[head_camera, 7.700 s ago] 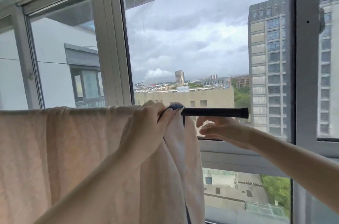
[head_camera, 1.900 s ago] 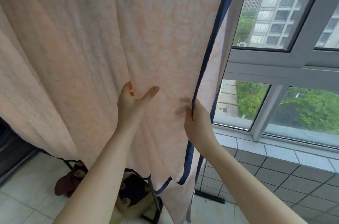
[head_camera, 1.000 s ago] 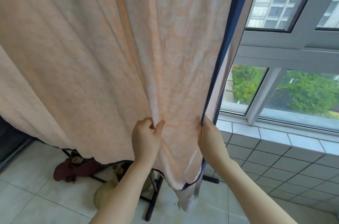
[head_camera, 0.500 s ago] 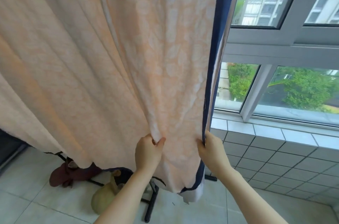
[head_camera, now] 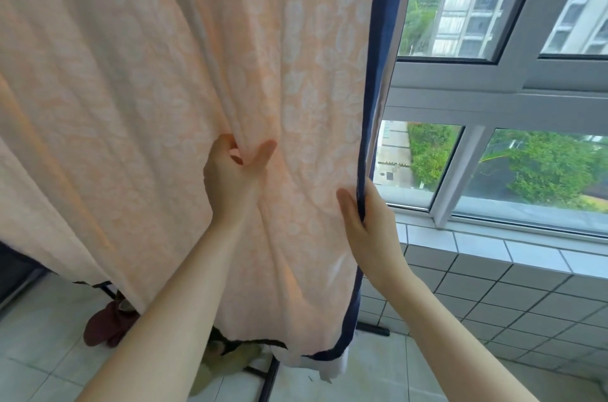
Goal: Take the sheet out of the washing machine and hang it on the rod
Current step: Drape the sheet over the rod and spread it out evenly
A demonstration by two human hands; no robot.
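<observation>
Here, peach sheet (head_camera: 138, 79) hangs lengthwise before me; left hand (head_camera: 234, 177) pinches fold, right hand (head_camera: 368, 220) grips navy border (head_camera: 378, 72), nearer free edge.

Both bare forearms raised forward and up, left from lower left, right from lower right. Left hand (head_camera: 233, 177): thumb out to the right, fingers (head_camera: 227, 141) curled, pinching a fold of sheet (head_camera: 131, 89). Right hand (head_camera: 365, 220): thumb in front, fingers behind, gripping the sheet's edge. Hands level-ish, apart.
</observation>
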